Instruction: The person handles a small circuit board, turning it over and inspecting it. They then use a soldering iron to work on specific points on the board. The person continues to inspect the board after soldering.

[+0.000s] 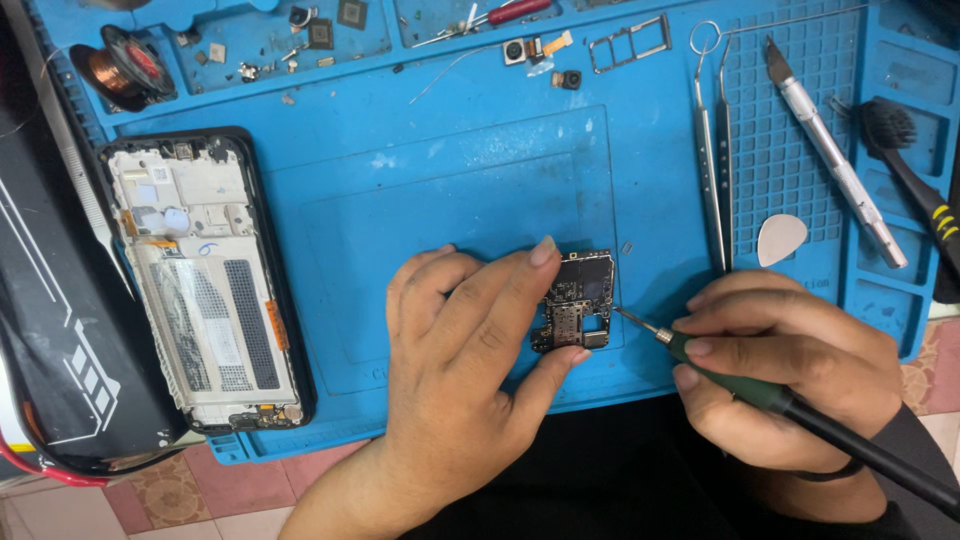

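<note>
Two hands: both mine, low on the blue work mat, working one small circuit board.
Left hand: I pinch the board, index fingertip on its upper-left corner, thumb tip under its lower edge; the other fingers are curled behind.
Right hand: my fingers are closed around a green-handled soldering iron, held like a pen; its fine tip points to 10 o'clock and meets the board's right edge.
Board location: lying flat on the mat's recessed centre panel, a little toward 5 o'clock from that panel's middle.
Phone frame: at 9 o'clock from the board, well apart, opened up and lying with its insides showing; the board is out of it.
Loose parts: camera modules and a metal card tray at 12 o'clock, small chips in the mat's top trays at 11 o'clock, a copper wire spool further left.
Tools: tweezers, a craft knife, a white pick and a black brush at 2 o'clock.
Progress, as I judge it: teardown looks done, board work is in hand at one spot; refitting board, cameras and tray remains.
</note>
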